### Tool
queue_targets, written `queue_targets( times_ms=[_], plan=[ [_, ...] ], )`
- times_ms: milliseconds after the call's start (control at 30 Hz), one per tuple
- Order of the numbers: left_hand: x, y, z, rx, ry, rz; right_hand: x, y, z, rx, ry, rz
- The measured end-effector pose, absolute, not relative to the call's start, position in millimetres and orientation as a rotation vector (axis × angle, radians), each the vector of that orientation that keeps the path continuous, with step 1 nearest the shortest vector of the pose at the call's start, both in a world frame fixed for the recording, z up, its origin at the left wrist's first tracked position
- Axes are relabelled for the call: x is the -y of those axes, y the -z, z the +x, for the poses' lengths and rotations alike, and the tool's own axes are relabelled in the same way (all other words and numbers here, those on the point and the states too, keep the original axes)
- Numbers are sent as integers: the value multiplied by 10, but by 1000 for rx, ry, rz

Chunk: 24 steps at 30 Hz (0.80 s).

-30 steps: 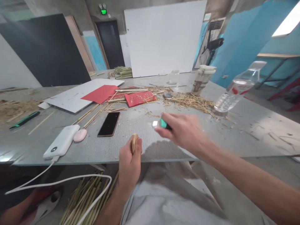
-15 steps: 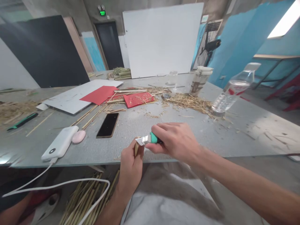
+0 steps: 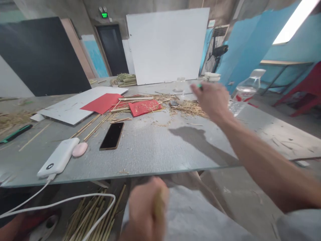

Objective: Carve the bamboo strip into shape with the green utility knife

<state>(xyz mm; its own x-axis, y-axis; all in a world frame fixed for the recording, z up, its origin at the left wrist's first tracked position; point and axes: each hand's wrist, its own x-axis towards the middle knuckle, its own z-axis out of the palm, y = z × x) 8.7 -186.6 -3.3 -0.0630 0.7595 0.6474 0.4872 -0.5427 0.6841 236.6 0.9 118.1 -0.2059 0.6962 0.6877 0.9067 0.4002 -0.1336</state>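
Note:
My left hand (image 3: 144, 204) is a closed fist, blurred, low over my lap in front of the table edge. It grips a yellowish-brown stalk (image 3: 159, 207), whose far end is hidden. Farther up and to the right, my right hand (image 3: 213, 100) is raised above the table, its shadow falling on the tabletop below. Its fingers are closed round the utility knife (image 3: 200, 86), of which only a small green bit shows; the blade cannot be made out. Behind that hand stand a lidded cup (image 3: 212, 77) and a water bottle (image 3: 247, 90), both partly covered.
On the grey table (image 3: 140, 147) lie a phone (image 3: 112, 135), a white power bank (image 3: 59, 157) with a cable, and a pink case (image 3: 80, 149). Beyond are red papers (image 3: 101, 103), straw scraps (image 3: 192, 107) and a white board (image 3: 82, 100). A stalk bundle (image 3: 95, 217) is under the table.
My hands have come apart. The right swung up and away with the knife over the table, while the left dropped toward my lap with the stalk. The view shifted slightly.

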Motion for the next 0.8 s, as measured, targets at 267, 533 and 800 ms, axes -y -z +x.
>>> queue_targets(
  times_ms=[267,533,800],
  plan=[
    [1394,-59,69,-1177,-1341,1453,476,-708,2221,2246,335,-1088],
    [1446,36,-2,-1032,-1293,1329,746,-533,1926,2342,341,-760],
    [1465,19,32,-1044,-1275,1313,742,-518,1917,2358,345,-759]
  ],
)
